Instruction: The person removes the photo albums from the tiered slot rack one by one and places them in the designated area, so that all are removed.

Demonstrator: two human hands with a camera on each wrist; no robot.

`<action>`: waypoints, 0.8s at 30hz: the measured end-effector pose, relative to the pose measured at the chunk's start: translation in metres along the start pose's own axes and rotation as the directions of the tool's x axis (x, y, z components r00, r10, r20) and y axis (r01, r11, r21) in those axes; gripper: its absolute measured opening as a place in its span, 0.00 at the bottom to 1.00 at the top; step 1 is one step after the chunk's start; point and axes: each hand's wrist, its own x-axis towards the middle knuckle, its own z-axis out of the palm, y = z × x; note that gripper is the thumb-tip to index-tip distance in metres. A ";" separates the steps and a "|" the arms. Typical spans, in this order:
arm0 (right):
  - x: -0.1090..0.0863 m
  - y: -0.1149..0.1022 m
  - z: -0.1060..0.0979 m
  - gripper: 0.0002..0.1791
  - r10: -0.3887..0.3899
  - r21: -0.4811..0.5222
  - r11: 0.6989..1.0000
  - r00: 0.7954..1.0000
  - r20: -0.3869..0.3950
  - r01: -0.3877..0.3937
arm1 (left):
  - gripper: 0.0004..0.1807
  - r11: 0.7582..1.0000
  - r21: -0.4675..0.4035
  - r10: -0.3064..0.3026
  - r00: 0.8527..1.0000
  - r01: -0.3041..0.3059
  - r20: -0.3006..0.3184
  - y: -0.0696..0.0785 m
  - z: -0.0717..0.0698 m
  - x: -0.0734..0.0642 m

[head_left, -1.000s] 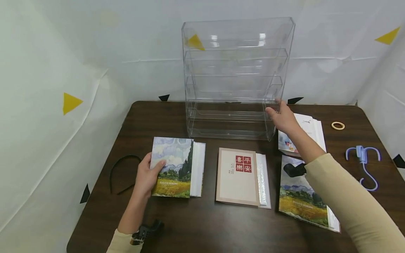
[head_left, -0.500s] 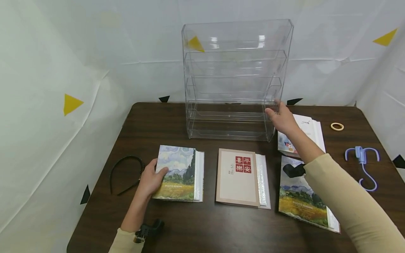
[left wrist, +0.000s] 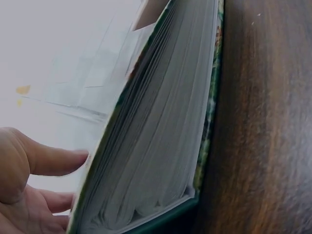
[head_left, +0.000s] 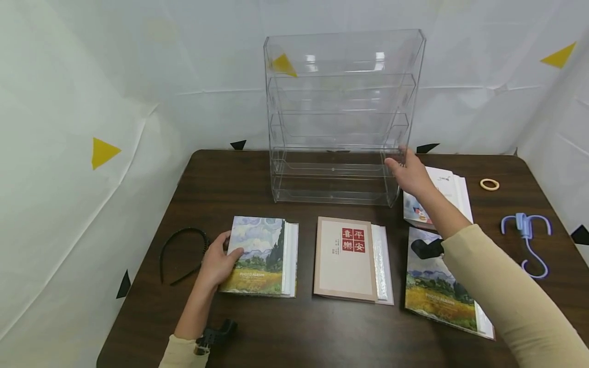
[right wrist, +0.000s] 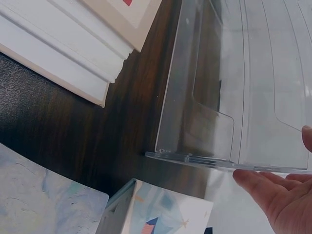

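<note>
My left hand [head_left: 221, 259] holds the left edge of a photo album [head_left: 257, 255] with a painted landscape cover, thumb on top. In the left wrist view, the page edges of this album [left wrist: 151, 122] face the camera, its lower cover by the wood. My right hand [head_left: 408, 171] grips the right side of a clear plastic tiered rack [head_left: 340, 195] at the back; in the right wrist view its fingers [right wrist: 265, 192] lie along the outside of the side panel. A beige album [head_left: 345, 266] with red characters lies in front of the rack.
Under my right forearm lie another landscape album [head_left: 437, 291] and a white album [head_left: 444, 181]. A wooden ring [head_left: 490, 184] and a blue hook hanger [head_left: 526, 227] are at the right of the table [head_left: 276, 337]. A black headband [head_left: 162, 255] lies left. White sheeting surrounds the table.
My left hand and the landscape album have shifted slightly toward me and to the right. My right hand keeps its place on the rack.
</note>
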 end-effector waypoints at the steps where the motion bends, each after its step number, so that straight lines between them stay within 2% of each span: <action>1: 0.000 -0.001 0.000 0.41 0.001 0.001 1.000 1.000 0.001 -0.001 | 0.34 1.000 0.012 0.003 1.000 -0.003 -0.004 0.001 -0.001 -0.001; 4: 0.000 -0.003 0.001 0.41 0.000 0.007 1.000 1.000 0.001 0.000 | 0.35 0.996 0.084 0.029 0.999 -0.026 -0.032 0.005 -0.005 -0.004; 7: 0.000 -0.004 0.002 0.41 -0.008 0.019 1.000 1.000 0.006 0.007 | 0.36 0.984 0.165 0.080 0.994 -0.066 -0.078 0.009 -0.011 -0.007; 11: -0.001 -0.003 0.001 0.41 -0.019 0.038 0.999 1.000 0.013 0.018 | 0.37 0.952 0.263 0.196 0.972 -0.157 -0.133 0.016 -0.018 -0.008; 14: -0.003 0.001 -0.001 0.42 -0.034 0.066 0.997 0.999 0.009 0.034 | 0.37 0.909 0.328 0.316 0.937 -0.256 -0.146 0.024 -0.023 -0.006; 18: -0.011 0.007 -0.005 0.43 -0.081 0.105 0.991 0.997 -0.012 0.082 | 0.39 0.832 0.402 0.462 0.879 -0.383 -0.120 0.037 -0.029 -0.001; 22: -0.026 0.010 -0.010 0.44 -0.138 0.050 0.989 0.988 -0.066 0.141 | 0.39 0.765 0.432 0.560 0.825 -0.477 -0.080 0.051 -0.032 0.002; 24: -0.035 0.009 -0.013 0.45 -0.168 -0.006 0.986 0.981 -0.094 0.168 | 0.40 0.721 0.460 0.603 0.796 -0.518 -0.048 0.058 -0.034 0.003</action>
